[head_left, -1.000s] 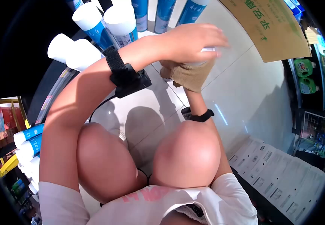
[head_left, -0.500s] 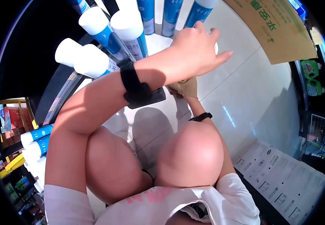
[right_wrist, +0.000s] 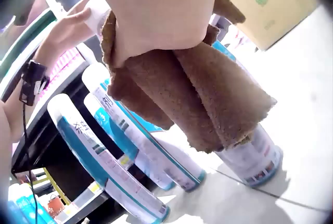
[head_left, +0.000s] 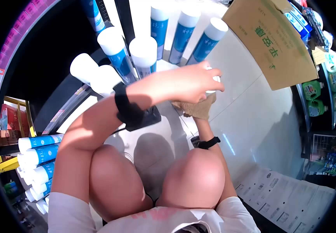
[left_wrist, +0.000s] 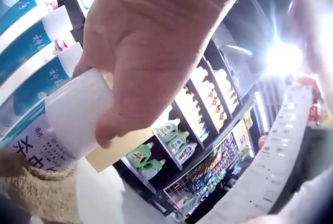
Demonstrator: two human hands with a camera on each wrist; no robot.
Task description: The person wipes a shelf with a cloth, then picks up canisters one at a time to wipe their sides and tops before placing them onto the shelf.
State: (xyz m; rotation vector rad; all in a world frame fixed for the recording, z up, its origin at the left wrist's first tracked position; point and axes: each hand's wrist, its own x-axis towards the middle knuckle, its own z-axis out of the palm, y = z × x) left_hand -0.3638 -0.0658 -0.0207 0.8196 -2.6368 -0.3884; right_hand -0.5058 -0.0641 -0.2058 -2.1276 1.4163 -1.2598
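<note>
My left hand (head_left: 193, 83) is over the white cap (left_wrist: 80, 112) of a spray can (left_wrist: 44, 138), thumb and fingers curled around it. Below it, my right hand (right_wrist: 161, 18) holds a brown cloth (right_wrist: 200, 96) wrapped about the can's body. The cloth hides most of the right fingers and the middle of the can. Under the cloth's edge, the can's lower end (right_wrist: 255, 159) shows close over the pale floor in the right wrist view. Several blue and white spray cans stand nearby, one of them (head_left: 179, 35) beyond the hands.
A cardboard box (head_left: 270, 46) with green lettering stands at the far right. Left of my knees, more cans (head_left: 41, 153) lie stacked on a dark shelf. White printed cartons (head_left: 284, 198) lie at lower right. Green bottles (head_left: 311, 90) line a shelf beyond glossy floor tiles (head_left: 253, 112).
My left fingers were spread above the can half a second ago and now curl around its cap. The cloth stays around the can. The head view has shifted, bringing more standing cans into sight.
</note>
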